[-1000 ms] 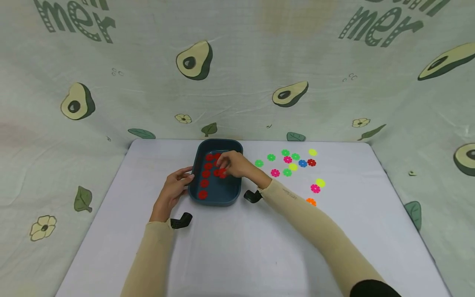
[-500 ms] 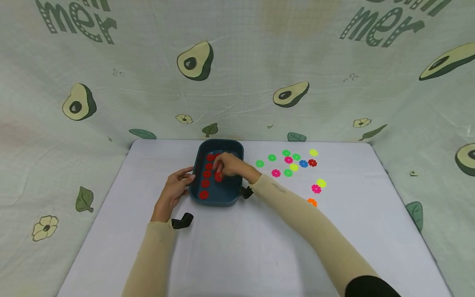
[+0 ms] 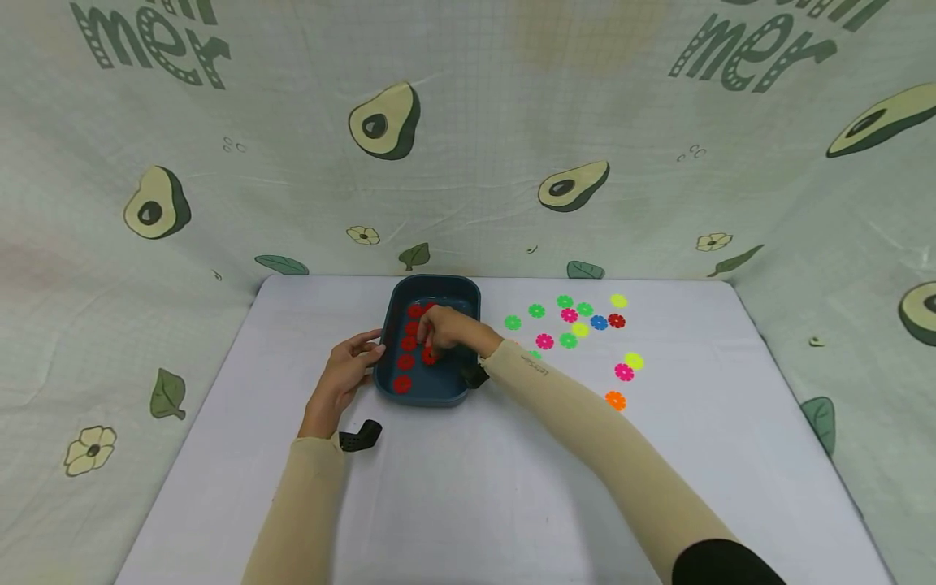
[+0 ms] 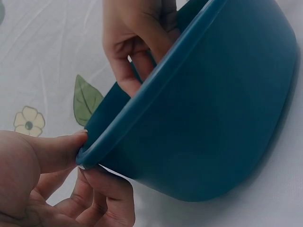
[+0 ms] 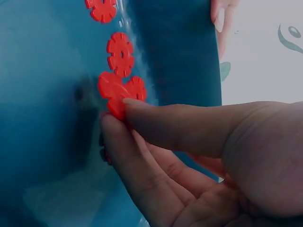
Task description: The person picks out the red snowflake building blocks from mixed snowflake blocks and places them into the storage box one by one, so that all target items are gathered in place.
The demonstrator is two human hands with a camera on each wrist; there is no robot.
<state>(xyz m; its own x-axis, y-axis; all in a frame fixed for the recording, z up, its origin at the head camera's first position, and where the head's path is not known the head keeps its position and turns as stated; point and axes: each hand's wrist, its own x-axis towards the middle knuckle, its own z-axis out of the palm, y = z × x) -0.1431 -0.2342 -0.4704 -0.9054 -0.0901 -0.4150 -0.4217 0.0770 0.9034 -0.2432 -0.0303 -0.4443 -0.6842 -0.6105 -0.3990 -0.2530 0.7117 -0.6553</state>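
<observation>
A dark blue rectangular tray [image 3: 439, 398] stands on the white table, a row of red notched plastic discs [image 3: 403, 384] along its left side. My left hand [image 3: 340, 372] holds the tray's left rim; in the left wrist view its thumb lies over the rim [image 4: 137, 101] and its fingers are beneath. Inside the tray, my right hand [image 3: 453, 330] pinches a red notched disc [image 5: 112, 90] between thumb and index finger. That disc overlaps another red disc [image 5: 138, 87] in the right wrist view. The curled fingers hide part of the tray floor.
Right of the tray lie scattered notched discs: several green [image 3: 537, 310], several pink [image 3: 544, 342], several yellow [image 3: 618, 301], a blue one [image 3: 599, 322], a dark red one [image 3: 617, 321] and an orange one [image 3: 615, 400]. A printed cloth [image 3: 468, 162] hangs behind the table.
My right hand has moved left and slightly nearer within the tray, carrying the red disc. A green disc now shows beside the right sleeve. My left hand keeps its place on the rim.
</observation>
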